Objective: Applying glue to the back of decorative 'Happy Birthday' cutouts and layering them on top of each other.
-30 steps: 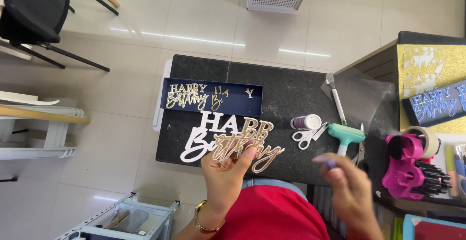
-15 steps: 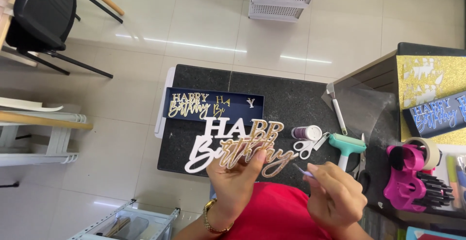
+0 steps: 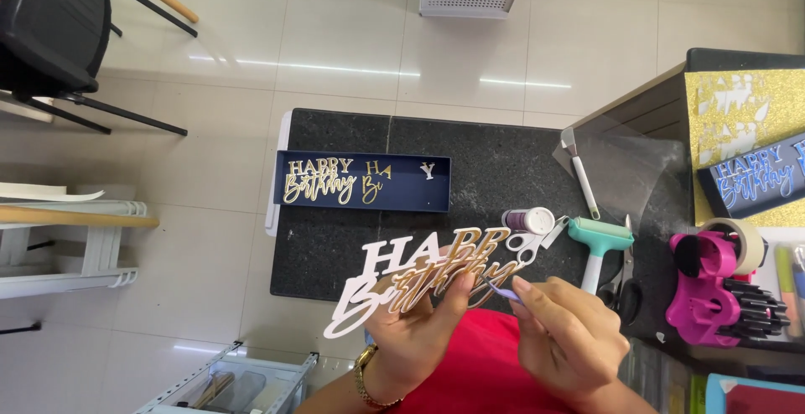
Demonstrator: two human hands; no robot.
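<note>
left hand (image 3: 411,330) is pinched shut on the cutout lettering (image 3: 419,284), thumb on its right end, the piece held in the air over the near edge of the dark mat (image 3: 495,171), its long axis running down-left to up-right. right hand (image 3: 566,338) sits just right of that end, fingers closed on a small purple tool (image 3: 501,292) whose tip points left at the letters, almost touching.

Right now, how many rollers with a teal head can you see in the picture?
1. The teal roller lies on the dark mat, right of the small glitter jar and above the right hand. Others may be hidden among the clutter at right.
</note>
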